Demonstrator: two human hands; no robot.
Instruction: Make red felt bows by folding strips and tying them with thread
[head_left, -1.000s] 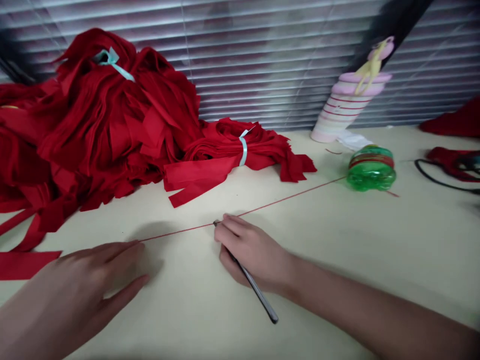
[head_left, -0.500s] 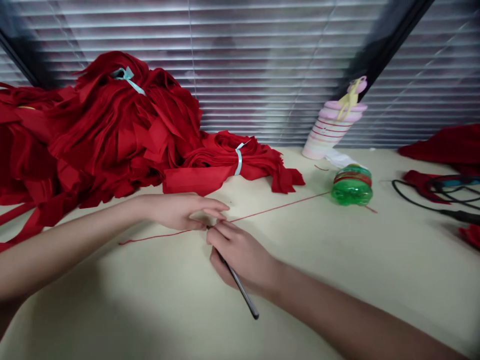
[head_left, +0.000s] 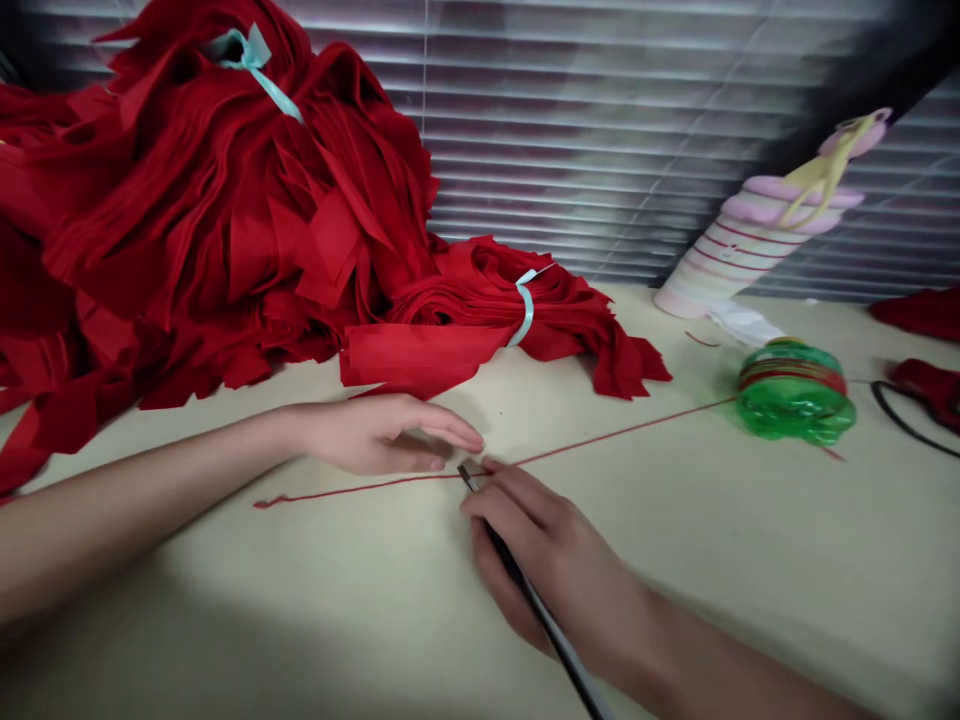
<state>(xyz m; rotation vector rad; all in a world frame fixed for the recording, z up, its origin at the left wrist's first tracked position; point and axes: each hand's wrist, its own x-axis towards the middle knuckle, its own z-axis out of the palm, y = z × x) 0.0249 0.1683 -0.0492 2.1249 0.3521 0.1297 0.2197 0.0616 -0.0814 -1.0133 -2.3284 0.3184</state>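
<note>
A thin red cord (head_left: 375, 486) lies across the table, its left end slightly curled. Its right end runs to a green plastic spool (head_left: 799, 395), which looks like a cut bottle wound with red cord. Just above the cord, my left hand (head_left: 390, 435) is open, fingers stretched to the right and nothing visible in them. My right hand (head_left: 544, 555) grips a slim dark pen-like tool (head_left: 551, 630) with a short flat tip. That tip lies at the cord, close to my left fingertips; whether it touches the cord I cannot tell.
Behind my left hand rises a big heap of red fabric strips (head_left: 225, 200) tied with pale blue ribbon. A smaller tied bundle (head_left: 487, 300) lies beside it. A striped pink-and-white holder (head_left: 739, 245) stands by the blinds (head_left: 547, 140). At the right are a black cable (head_left: 904, 418) and red cloth (head_left: 926, 315).
The view has come closer and shifted. My hands, touching or nearly so before, are now slightly apart, and the tool's flat tip shows between them. The cord still lies beneath.
</note>
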